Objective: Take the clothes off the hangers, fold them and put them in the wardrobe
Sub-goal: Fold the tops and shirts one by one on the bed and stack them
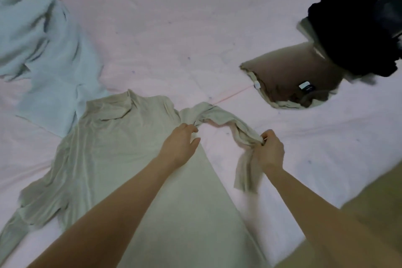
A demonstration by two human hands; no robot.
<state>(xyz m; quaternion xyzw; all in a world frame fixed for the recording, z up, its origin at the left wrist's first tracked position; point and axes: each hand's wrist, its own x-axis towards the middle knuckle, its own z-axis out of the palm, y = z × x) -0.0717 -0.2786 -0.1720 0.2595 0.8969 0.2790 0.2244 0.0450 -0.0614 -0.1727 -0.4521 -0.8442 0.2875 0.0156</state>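
A beige top (121,159) lies spread flat on the pink sheet (195,28), collar away from the person, body running down toward the bottom edge. The left hand (180,143) lies on the cloth right at the armpit, palm down, fingers loosely bent, thumb out to the side; whether the fingertips nip the fabric there I cannot tell. The right hand (270,152) is clenched round the sleeve (226,124), fingers and thumb bunching it near the cuff end, and the loose end hangs down below the fist, just off the sheet. Between the two hands the sleeve arches up in a twisted hump, clear of the top's body. The other sleeve trails off at lower left, crumpled on the sheet.

Over at far left sits a pale blue garment (43,50), rumpled, its lower edge tucked just beside the beige collar and shoulder. Up at right a brown garment (293,72) lies folded, labels showing near its edge, and a black pile (348,28) sits on its far end by the bed's edge. At lower right a tan surface (369,213) borders the sheet.
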